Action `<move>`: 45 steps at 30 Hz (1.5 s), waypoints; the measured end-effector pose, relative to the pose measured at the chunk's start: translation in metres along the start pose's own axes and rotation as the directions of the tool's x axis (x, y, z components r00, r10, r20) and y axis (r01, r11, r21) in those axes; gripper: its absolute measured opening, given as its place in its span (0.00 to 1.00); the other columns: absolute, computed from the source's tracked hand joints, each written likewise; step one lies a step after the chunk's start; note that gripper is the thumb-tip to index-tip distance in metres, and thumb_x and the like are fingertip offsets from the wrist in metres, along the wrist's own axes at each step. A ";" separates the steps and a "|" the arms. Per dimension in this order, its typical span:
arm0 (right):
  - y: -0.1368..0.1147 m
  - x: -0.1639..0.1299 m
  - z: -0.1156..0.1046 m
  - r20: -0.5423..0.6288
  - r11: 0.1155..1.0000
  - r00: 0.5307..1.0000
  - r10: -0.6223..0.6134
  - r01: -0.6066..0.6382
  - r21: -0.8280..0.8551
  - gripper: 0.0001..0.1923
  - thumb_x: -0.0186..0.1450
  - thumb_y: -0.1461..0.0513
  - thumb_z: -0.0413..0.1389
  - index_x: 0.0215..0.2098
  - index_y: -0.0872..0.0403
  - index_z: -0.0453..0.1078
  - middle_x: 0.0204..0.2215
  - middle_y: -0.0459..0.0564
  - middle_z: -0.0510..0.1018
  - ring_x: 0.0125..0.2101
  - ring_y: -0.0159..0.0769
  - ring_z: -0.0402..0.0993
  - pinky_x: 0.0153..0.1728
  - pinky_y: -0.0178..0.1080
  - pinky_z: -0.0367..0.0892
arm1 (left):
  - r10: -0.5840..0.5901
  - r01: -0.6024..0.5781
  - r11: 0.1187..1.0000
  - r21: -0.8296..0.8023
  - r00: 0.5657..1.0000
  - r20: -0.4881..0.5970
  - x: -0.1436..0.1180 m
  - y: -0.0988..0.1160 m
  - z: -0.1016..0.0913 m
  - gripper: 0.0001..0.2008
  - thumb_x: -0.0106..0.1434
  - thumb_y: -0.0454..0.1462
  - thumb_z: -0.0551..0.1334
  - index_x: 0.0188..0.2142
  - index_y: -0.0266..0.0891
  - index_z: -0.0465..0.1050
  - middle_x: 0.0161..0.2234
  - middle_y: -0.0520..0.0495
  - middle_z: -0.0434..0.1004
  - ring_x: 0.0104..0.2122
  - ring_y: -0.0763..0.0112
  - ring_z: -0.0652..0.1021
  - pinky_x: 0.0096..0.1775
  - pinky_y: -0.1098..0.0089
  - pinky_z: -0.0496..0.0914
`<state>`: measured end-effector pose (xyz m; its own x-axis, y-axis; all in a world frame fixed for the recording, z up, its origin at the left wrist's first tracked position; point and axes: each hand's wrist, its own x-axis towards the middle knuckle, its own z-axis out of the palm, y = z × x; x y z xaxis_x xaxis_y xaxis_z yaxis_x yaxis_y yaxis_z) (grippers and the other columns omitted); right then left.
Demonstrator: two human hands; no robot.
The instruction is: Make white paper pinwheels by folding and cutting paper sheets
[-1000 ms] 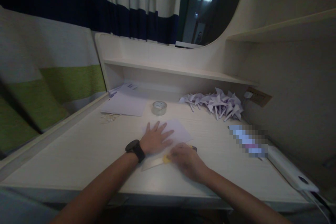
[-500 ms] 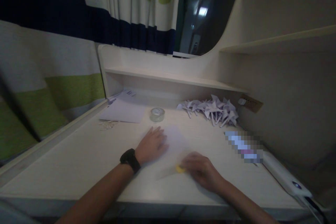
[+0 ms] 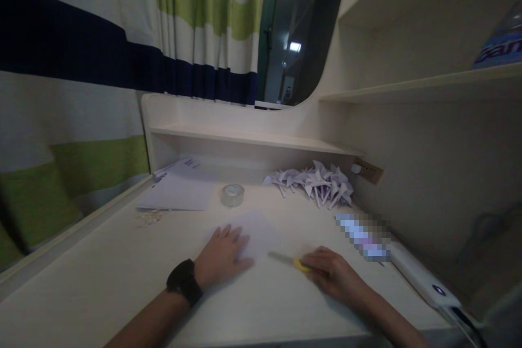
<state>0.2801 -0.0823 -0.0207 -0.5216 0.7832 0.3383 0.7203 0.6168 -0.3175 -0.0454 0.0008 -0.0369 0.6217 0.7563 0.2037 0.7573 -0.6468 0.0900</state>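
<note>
On my distant feed, the right grip (image 3: 334, 277) is clenched around a yellow knife (image 3: 302, 265), its handle mostly hidden by the fingers. The knife lies low over the front of the table (image 3: 261, 307), its long axis close to crosswise; the blade (image 3: 282, 258) points between nine and ten o'clock, toward the other hand, and the handle end runs back between three and four o'clock into the palm. Blur keeps me from telling whether the tip touches anything.

At nine o'clock from it, the left grip (image 3: 220, 259) holds nothing: it is spread with its fingers over a pale sheet (image 3: 256, 228), the fingertips aimed near one o'clock, a black watch (image 3: 185, 283) on the wrist. The blade tip sits just beside the sheet.

Farther out, I see a roll of tape (image 3: 232, 196) near twelve o'clock from the left grip, stacked paper (image 3: 179, 190) at eleven and small scraps (image 3: 150, 218) at ten. Paper pinwheels (image 3: 318, 182) pile up at twelve o'clock from the right grip, with a long white device (image 3: 422, 274) at three.
</note>
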 end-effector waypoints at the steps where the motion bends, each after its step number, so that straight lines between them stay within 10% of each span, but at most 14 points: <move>1: 0.005 -0.002 -0.003 -0.002 0.999 1.000 0.029 -0.029 -0.038 0.11 0.65 0.63 0.54 0.45 0.51 0.74 0.37 0.52 0.80 0.38 0.40 0.73 0.40 0.40 0.67 | 0.012 -0.012 1.000 0.010 1.000 -0.015 0.000 0.001 -0.001 0.30 0.64 0.57 0.49 0.57 0.44 0.66 0.59 0.39 0.66 0.57 0.43 0.66 0.55 0.45 0.59; 11: 0.067 0.048 -0.002 -0.144 0.727 0.838 0.527 -0.532 -0.435 0.12 0.67 0.61 0.49 0.38 0.56 0.74 0.34 0.57 0.80 0.39 0.42 0.74 0.39 0.36 0.61 | 0.120 -0.120 0.993 0.008 0.992 -0.024 0.006 0.008 -0.013 0.22 0.71 0.43 0.45 0.31 0.39 0.73 0.31 0.44 0.77 0.34 0.62 0.77 0.40 0.63 0.68; 19: 0.082 0.074 -0.005 -0.160 0.663 0.785 0.598 -0.597 -0.451 0.14 0.67 0.60 0.49 0.41 0.58 0.75 0.36 0.59 0.80 0.40 0.43 0.74 0.40 0.37 0.61 | 0.063 -0.072 0.990 -0.122 0.995 -0.082 0.006 0.001 -0.020 0.22 0.71 0.40 0.45 0.27 0.38 0.72 0.27 0.46 0.77 0.28 0.67 0.76 0.31 0.70 0.61; 28: 0.036 0.111 0.012 -0.134 0.733 0.820 0.557 -0.561 -0.386 0.18 0.69 0.56 0.45 0.40 0.55 0.75 0.39 0.59 0.80 0.43 0.42 0.74 0.43 0.37 0.61 | -0.134 0.073 0.949 -0.306 0.974 -0.184 0.010 -0.014 -0.035 0.19 0.67 0.42 0.50 0.29 0.41 0.77 0.28 0.47 0.81 0.29 0.64 0.78 0.32 0.70 0.63; 36: -0.016 0.159 0.060 -0.066 0.728 0.781 0.621 -0.605 -0.322 0.35 0.53 0.41 0.59 0.48 0.57 0.69 0.45 0.66 0.74 0.46 0.55 0.71 0.42 0.46 0.65 | -0.480 0.238 0.796 -0.557 0.809 -0.341 0.007 -0.041 -0.046 0.19 0.61 0.48 0.55 0.37 0.41 0.80 0.38 0.47 0.83 0.39 0.58 0.80 0.40 0.65 0.70; 45: -0.009 0.151 0.051 0.072 0.769 0.795 0.602 -0.553 -0.322 0.36 0.48 0.47 0.66 0.50 0.55 0.68 0.44 0.62 0.76 0.44 0.52 0.74 0.40 0.44 0.67 | -0.787 0.211 0.462 -0.862 0.545 -0.289 -0.002 -0.067 -0.061 0.24 0.52 0.47 0.63 0.45 0.33 0.77 0.35 0.43 0.82 0.35 0.60 0.80 0.34 0.69 0.72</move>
<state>0.1716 0.0344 -0.0117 -0.0141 0.9998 0.0142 0.9892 0.0160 -0.1459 -0.1097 0.0369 0.0165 -0.3149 0.8929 0.3217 0.3086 -0.2242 0.9244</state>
